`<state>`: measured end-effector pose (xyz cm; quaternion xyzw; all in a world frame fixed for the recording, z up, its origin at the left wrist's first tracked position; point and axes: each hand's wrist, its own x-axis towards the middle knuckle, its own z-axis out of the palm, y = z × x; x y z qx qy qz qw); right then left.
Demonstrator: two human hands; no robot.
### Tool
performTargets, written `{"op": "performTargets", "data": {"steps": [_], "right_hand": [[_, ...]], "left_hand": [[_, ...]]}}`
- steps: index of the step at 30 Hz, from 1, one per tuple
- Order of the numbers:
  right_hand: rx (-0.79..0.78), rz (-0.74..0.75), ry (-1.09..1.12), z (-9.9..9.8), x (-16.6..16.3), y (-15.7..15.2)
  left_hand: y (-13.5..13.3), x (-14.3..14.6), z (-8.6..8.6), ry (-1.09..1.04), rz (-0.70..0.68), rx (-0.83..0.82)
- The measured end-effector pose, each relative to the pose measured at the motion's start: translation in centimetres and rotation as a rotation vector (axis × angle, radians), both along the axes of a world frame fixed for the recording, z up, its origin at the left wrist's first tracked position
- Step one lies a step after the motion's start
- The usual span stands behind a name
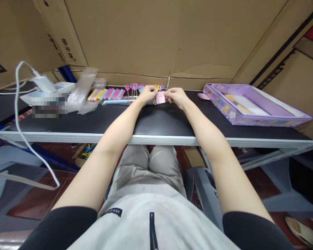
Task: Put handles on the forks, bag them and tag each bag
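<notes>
Both hands meet over the black tabletop near its back edge. My left hand (148, 94) is closed in a pinch at the right end of a long clear plastic bag (130, 99); a light-blue handle (116, 101) shows at the bag's left end. My right hand (178, 97) pinches the right edge of a small pink printed card (160, 98), which sits between the two hands at the bag's end. Whether the card is partly inside the bag I cannot tell. Just behind lie several back scratchers with coloured claw heads (134, 86) and pink handles (114, 93).
Yellow and purple handles (97, 94) lie left, beside empty clear bags (81, 91). A white charger with cable (44, 83) is farther left. A purple open box (255, 119) stands right, with pink cards (203, 96) beside it. Cardboard (156, 38) walls the back.
</notes>
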<state>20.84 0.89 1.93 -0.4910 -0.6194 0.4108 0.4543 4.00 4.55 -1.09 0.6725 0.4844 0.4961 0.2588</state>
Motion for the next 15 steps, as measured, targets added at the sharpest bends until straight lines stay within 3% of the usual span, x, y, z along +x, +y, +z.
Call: {"op": "performTargets", "data": {"steps": [15], "right_hand": [[-0.044,0.017,0.023,0.2,-0.06,-0.39]], "left_hand": [[-0.54,-0.2,0.41,0.086,0.015,0.019]]}}
